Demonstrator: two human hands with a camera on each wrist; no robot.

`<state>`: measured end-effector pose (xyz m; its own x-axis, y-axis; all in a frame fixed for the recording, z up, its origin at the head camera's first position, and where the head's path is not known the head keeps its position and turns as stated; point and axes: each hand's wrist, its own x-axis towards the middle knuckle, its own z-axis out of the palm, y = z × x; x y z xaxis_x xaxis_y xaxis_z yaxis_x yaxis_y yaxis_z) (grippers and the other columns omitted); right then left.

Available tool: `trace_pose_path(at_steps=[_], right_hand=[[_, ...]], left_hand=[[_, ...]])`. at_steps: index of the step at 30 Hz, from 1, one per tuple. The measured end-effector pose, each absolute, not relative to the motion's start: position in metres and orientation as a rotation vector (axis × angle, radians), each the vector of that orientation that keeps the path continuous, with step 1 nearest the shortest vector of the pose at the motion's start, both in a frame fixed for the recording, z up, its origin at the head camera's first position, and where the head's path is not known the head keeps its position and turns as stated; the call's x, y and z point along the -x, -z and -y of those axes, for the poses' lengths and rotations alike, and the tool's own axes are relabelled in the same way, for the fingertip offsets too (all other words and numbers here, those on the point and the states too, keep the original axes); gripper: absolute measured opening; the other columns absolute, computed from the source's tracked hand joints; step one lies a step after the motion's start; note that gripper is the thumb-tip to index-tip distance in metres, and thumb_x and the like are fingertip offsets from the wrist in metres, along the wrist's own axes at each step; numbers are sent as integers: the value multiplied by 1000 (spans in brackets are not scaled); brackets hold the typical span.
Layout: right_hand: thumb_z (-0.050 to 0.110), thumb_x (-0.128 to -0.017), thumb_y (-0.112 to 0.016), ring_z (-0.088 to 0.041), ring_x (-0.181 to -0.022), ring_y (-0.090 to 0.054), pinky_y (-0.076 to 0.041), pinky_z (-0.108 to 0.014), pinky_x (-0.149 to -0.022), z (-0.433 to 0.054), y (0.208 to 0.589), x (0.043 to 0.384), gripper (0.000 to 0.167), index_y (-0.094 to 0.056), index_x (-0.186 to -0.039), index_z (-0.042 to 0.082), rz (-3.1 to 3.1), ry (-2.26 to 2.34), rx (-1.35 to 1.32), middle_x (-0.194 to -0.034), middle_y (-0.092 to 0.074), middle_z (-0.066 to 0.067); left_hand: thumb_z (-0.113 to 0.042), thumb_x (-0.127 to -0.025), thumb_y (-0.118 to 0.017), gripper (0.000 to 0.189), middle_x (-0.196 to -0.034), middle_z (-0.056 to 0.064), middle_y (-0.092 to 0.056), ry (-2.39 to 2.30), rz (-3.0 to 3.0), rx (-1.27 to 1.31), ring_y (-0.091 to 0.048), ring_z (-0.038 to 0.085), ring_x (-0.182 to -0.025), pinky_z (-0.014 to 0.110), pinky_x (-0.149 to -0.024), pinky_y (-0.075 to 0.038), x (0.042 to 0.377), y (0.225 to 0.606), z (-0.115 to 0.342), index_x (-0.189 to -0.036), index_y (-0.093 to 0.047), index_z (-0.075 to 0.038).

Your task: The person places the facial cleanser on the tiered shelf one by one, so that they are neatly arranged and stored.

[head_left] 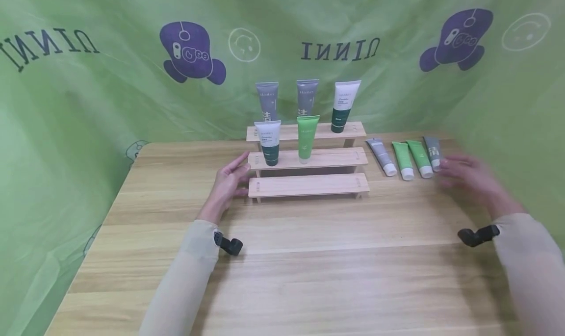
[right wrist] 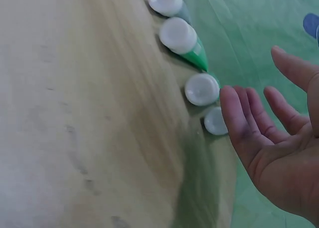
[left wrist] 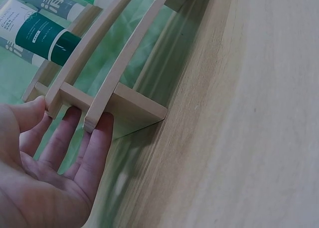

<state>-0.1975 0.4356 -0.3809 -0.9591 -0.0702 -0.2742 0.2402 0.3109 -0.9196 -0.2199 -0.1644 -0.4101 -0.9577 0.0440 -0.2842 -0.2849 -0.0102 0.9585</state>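
A three-step wooden display stand [head_left: 309, 185] is on the table. My left hand [head_left: 226, 185] holds its left end, thumb at the middle shelf's end [left wrist: 54, 101] and fingers beneath the shelf ends. A white-and-green tube [head_left: 270, 143] and a light green tube [head_left: 306, 139] stand on the middle step. On the top step are two grey tubes [head_left: 267, 100] and another white-and-green tube [head_left: 343, 105]. My right hand [head_left: 470, 181], blurred in the head view, is beside the rightmost lying grey tube [head_left: 432, 152]. Its fingers are spread loosely near the white cap [right wrist: 215, 121], gripping nothing.
Left of that grey tube lie two green tubes [head_left: 402, 160] and another grey tube [head_left: 381, 157], caps toward me. A green printed cloth [head_left: 282, 27] hangs behind and beside the wooden table [head_left: 309, 277]. The stand's lowest shelf is bare.
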Motion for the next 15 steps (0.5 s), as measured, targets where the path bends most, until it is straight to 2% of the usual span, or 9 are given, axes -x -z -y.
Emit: trace_pose_path(at_steps=[3, 6, 10, 12, 15], right_hand=[[33, -106, -52, -8, -93, -70, -57, -21, -82, -444, 376, 209, 30, -45, -131, 19, -2389, 1587, -152, -100, -70, 20], [35, -106, -52, -6, -90, -69, -57, -20, -80, -449, 371, 220, 46, -43, -140, 5, -2470, 1500, -133, -97, -68, 22], [34, -106, -51, -4, -87, -68, -58, -22, -78, -455, 367, 235, 68, -27, -147, -14, -2544, 1395, -99, -94, -65, 25], [32, -106, -51, -4, -88, -67, -59, -24, -80, -458, 365, 241, 63, -30, -147, -12, -2533, 1396, -104, -95, -64, 25], [31, -106, -51, -1, -88, -65, -59, -25, -81, -462, 361, 248, 50, -44, -141, -4, -2520, 1394, -145, -94, -64, 24]], left_hand=[[-28, -101, -60, 50, -149, 3, -50, -2075, -2023, 246, -59, 29, -114, 40, -81, -61, 220, 409, 164, -148, -48, -40], [-28, -101, -61, 50, -151, 2, -48, -2076, -2029, 236, -59, 29, -114, 39, -78, -61, 220, 408, 163, -149, -48, -38], [-28, -101, -61, 50, -151, 2, -48, -2070, -2031, 243, -59, 30, -115, 38, -77, -61, 220, 407, 162, -148, -48, -39], [-29, -101, -61, 51, -153, 2, -47, -2065, -2030, 240, -59, 31, -117, 38, -78, -61, 221, 407, 161, -149, -47, -38], [-29, -101, -61, 52, -153, 3, -46, -2063, -2019, 232, -59, 32, -119, 38, -79, -61, 222, 407, 160, -150, -46, -37]])
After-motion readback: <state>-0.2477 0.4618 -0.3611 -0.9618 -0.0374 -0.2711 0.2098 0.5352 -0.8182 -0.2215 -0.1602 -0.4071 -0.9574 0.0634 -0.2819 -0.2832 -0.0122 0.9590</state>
